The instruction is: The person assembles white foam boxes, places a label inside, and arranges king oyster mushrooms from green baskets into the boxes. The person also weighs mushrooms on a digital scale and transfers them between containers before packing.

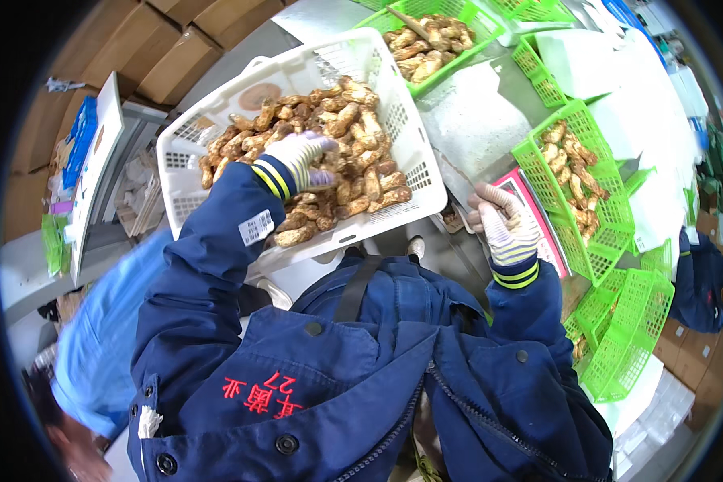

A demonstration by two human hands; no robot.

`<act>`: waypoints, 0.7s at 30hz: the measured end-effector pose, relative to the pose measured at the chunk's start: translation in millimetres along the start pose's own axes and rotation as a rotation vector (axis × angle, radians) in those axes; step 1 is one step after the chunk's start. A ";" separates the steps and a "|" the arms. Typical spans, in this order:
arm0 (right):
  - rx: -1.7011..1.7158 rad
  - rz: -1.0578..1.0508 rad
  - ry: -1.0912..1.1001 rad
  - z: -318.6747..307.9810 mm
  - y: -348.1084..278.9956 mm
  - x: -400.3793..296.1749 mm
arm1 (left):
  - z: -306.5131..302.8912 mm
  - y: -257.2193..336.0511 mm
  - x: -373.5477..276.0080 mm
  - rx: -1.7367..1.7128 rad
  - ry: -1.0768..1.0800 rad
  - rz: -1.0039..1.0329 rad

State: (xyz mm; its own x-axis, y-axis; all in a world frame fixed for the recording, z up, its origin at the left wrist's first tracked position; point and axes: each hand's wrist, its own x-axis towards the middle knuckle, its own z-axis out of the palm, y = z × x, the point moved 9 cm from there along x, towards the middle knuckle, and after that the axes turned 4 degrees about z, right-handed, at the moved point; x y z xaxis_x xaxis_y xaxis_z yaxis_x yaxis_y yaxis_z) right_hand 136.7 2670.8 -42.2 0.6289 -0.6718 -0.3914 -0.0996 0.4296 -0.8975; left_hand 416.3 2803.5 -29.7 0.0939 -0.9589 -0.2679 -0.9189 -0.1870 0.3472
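Observation:
In a large white plastic crate (425, 175) lie many brown-and-cream mushrooms (361, 138). My left hand (304, 158), in a striped knit glove, is over the pile with its fingers down at the mushrooms; whether it grips one is hidden. My right hand (500, 220), in a similar glove, is right of the crate with its fingers curled, beside a red-and-white flat item (533, 208) that bears writing; I cannot tell if it holds anything. A green plastic basket (602, 181) with a few mushrooms is to its right.
Another green basket (488, 27) of mushrooms stands beyond the white crate. More green baskets (629, 337) are at the lower right. Cardboard boxes (181, 66) are stacked at the upper left. A person in blue (108, 337) is at the left, another person (702, 277) at the far right.

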 end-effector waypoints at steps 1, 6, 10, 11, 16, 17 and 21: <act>0.021 -0.094 0.004 -6.9 6.9 -5.7 | -0.5 -12.1 17.1 -0.014 0.076 0.006; -0.236 -0.009 -0.146 30.9 30.0 -42.0 | 14.3 -47.3 105.6 0.146 0.259 -0.065; -0.223 -0.041 -0.245 27.3 41.9 -52.4 | 21.5 -32.8 141.9 0.258 0.192 -0.103; -0.232 -0.078 -0.216 18.7 43.9 -54.0 | 25.9 -39.0 150.4 0.254 0.101 -0.195; -0.192 -0.184 -0.120 -16.2 35.5 -58.2 | 14.6 -29.0 147.7 0.434 0.188 -0.149; -0.208 -0.113 -0.110 -19.8 25.6 -61.2 | 15.6 -64.5 146.9 0.354 0.329 -0.027; -0.489 -0.451 0.215 -108.2 -32.6 -72.6 | -32.6 -91.5 118.9 -0.667 0.778 0.009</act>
State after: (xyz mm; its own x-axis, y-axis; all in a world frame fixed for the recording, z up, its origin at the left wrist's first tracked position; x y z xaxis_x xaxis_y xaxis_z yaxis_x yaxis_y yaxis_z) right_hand 10.9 2640.3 -6.6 0.5291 -0.8468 0.0545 -0.2321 -0.2062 -0.9506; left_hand 524.0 2699.7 -64.1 0.5289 -0.7893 0.3120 -0.5432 -0.0324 0.8390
